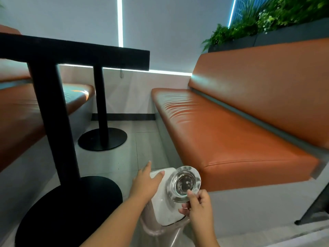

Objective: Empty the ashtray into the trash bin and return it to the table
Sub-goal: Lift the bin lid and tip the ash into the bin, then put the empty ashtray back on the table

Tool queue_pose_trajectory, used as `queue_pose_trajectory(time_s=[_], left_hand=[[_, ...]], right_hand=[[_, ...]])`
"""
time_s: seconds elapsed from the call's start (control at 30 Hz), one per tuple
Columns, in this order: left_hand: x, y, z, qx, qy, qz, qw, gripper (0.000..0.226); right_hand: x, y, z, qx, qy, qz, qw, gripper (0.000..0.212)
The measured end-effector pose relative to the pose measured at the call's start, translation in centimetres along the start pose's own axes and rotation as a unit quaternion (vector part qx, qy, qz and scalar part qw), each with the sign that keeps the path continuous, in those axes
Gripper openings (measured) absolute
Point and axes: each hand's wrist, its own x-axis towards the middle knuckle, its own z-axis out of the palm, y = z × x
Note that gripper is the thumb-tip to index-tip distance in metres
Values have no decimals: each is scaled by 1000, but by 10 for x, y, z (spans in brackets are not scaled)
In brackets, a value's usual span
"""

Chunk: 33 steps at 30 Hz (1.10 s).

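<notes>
clear ashtray (185, 183), white lid (163, 207) — orange bench (231, 131)

I see the grey tiled floor (142, 143) carrying two round black table bases (102, 139), the orange bench's plinth (249, 211), and the trash bin (165, 227).

Café booth, orange benches (222, 132), black table (74, 50)

Glass ashtray (185, 183) over white-lidded bin (163, 202)
</notes>
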Motion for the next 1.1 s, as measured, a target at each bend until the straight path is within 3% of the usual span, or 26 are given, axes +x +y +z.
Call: queue_pose_trajectory(time_s=[0.23,0.4,0.43,0.53,0.6,0.67,0.73,0.83,0.93,1.1], left_hand=[[-12,43,6,-88,-19,-24,996,22],[-11,83,7,-98,61,24,993,16],[-14,91,9,-94,73,38,992,16],[-12,133,8,-90,93,58,990,19],[-15,167,-9,-87,99,40,990,20],[-19,204,-33,-96,97,19,990,21],[-25,250,-64,-118,98,7,988,19],[-31,330,-126,-191,107,-12,976,17],[-32,405,-208,-228,114,-40,966,11],[-24,478,-354,-264,136,-57,953,11]], right_hand=[[8,-11,5,206,13,100,973,21],[19,-28,14,271,51,139,951,16],[21,-28,16,246,66,145,956,16],[43,-55,21,8,66,122,990,27],[55,-97,26,-49,115,109,986,31],[56,-160,32,-4,118,128,985,35],[54,-224,37,10,95,126,987,23],[48,-337,54,93,139,134,977,34],[47,-454,91,53,101,80,990,34],[37,-596,181,19,19,70,997,28]])
